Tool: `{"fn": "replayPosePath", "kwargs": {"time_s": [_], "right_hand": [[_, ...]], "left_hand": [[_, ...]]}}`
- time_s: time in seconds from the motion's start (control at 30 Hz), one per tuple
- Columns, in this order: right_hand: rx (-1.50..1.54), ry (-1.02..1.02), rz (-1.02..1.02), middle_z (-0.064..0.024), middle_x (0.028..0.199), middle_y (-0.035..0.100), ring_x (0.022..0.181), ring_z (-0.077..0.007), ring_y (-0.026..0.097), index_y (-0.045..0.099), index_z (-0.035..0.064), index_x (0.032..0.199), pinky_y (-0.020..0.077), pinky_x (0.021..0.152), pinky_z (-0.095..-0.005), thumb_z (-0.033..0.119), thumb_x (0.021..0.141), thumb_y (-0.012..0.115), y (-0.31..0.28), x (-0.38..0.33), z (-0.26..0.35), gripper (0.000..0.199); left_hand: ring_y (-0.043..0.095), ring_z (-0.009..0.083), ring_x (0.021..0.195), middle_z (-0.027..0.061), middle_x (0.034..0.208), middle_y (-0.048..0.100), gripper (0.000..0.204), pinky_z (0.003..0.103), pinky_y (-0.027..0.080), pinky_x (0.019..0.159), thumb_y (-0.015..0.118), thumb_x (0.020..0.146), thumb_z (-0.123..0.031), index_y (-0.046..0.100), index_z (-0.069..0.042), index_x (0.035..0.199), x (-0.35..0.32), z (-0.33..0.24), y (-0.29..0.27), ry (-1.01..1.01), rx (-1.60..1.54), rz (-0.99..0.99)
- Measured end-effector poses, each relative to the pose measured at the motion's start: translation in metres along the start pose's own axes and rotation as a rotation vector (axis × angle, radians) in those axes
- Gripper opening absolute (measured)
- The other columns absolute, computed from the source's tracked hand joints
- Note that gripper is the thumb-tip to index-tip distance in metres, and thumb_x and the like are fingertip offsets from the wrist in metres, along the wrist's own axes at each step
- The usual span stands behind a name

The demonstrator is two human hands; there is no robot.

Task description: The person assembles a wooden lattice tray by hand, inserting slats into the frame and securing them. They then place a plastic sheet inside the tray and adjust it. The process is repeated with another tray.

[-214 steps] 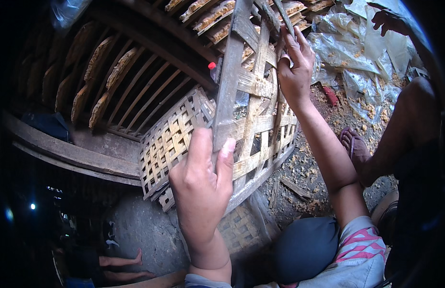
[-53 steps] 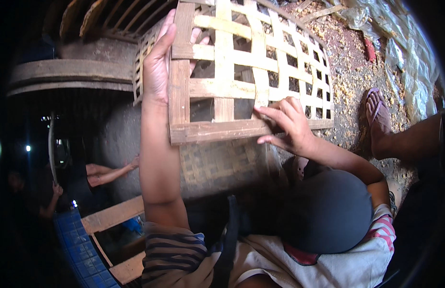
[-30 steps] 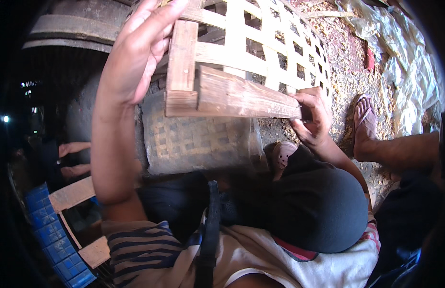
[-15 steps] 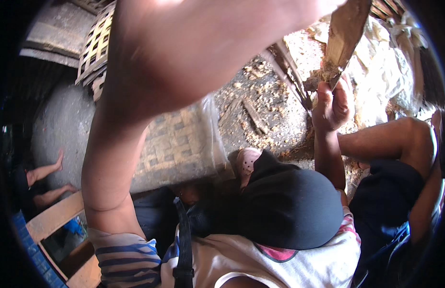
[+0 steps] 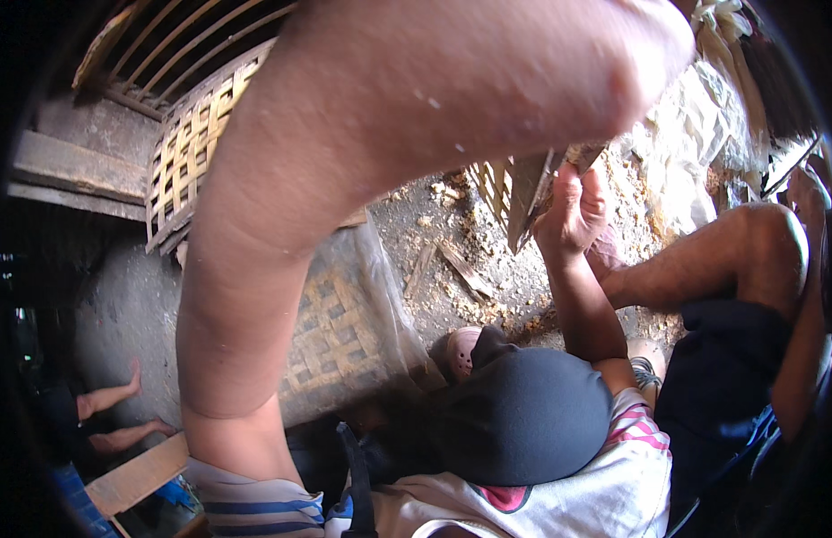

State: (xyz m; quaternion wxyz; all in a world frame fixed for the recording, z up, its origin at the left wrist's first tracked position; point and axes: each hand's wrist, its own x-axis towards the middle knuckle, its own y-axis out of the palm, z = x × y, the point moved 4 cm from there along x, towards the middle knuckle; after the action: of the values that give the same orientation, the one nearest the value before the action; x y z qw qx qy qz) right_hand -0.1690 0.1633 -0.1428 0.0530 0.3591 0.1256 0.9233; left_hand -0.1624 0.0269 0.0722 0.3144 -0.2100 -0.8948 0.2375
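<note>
My left arm [image 5: 254, 296] rises from the lower left and bends across the top, very close. My left hand [image 5: 523, 81] reaches toward the upper right; its fingers are hidden. Beyond it, my right hand [image 5: 573, 215] is closed on the lower end of a rough piece of wood [image 5: 584, 156], thumb and fingers pointing up. Most of that wood is hidden behind my left hand. Just left of my right hand stands a dark, flat, slanted piece [image 5: 529, 193], with woven slats [image 5: 493, 186] beside it.
Crumbs and wood strips [image 5: 465, 272] litter the floor. A woven mat [image 5: 335, 332] partly under clear plastic lies left of a pink clog [image 5: 463, 348]. Woven latticework [image 5: 200, 130] stands behind. Another person's bent leg [image 5: 712, 255] is at right, near whitish plastic sheeting [image 5: 694, 134]; further legs [image 5: 111, 399] show far left.
The view has shifted. My left hand has moved rightward and now covers most of the wood. My right hand, still on the wood, sits lower and farther left.
</note>
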Motion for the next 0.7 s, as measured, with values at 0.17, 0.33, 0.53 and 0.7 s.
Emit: {"fn": "replayPosePath", "kwargs": {"time_s": [0.17,0.33,0.53,0.7], "right_hand": [[-0.065,-0.042,-0.020,-0.0084,0.100,0.066,0.083,-0.0128,0.060,0.057,-0.0035,0.130,0.0488,0.078,-0.0280,0.004,0.096,0.056,-0.018,0.013,-0.001,0.035],[-0.532,-0.533,-0.022,-0.0186,0.128,0.055,0.102,-0.0206,0.058,0.040,0.0011,0.145,0.0512,0.083,-0.0334,0.004,0.087,0.068,-0.036,0.040,0.038,0.065],[-1.369,-0.552,0.140,-0.0122,0.132,0.055,0.110,-0.0262,0.055,0.067,0.0194,0.119,0.0410,0.095,-0.0403,0.012,0.080,0.074,-0.029,0.046,0.096,0.041],[-1.371,-0.481,0.198,-0.0064,0.129,0.057,0.113,-0.0277,0.054,0.070,0.0220,0.111,0.0385,0.099,-0.0439,0.014,0.077,0.075,-0.026,0.037,0.101,0.035]], "left_hand": [[0.051,0.0213,0.093,0.0177,0.106,0.053,0.056,0.033,0.046,0.077,0.052,0.089,-0.010,0.040,0.011,0.138,0.026,-0.024,0.009,-0.003,0.134,0.149],[0.052,0.0196,0.085,0.0166,0.099,0.055,0.054,0.031,0.046,0.071,0.051,0.087,-0.009,0.043,0.012,0.136,0.032,-0.032,0.018,-0.027,0.145,0.247],[0.052,0.0175,0.076,0.0154,0.090,0.057,0.052,0.030,0.047,0.063,0.051,0.086,-0.007,0.047,0.012,0.134,0.031,-0.055,0.014,-0.102,0.206,0.294],[0.050,0.0147,0.066,0.0128,0.081,0.057,0.051,0.027,0.045,0.055,0.049,0.084,-0.004,0.050,0.013,0.131,0.028,-0.066,0.015,-0.182,0.202,0.272]]}}
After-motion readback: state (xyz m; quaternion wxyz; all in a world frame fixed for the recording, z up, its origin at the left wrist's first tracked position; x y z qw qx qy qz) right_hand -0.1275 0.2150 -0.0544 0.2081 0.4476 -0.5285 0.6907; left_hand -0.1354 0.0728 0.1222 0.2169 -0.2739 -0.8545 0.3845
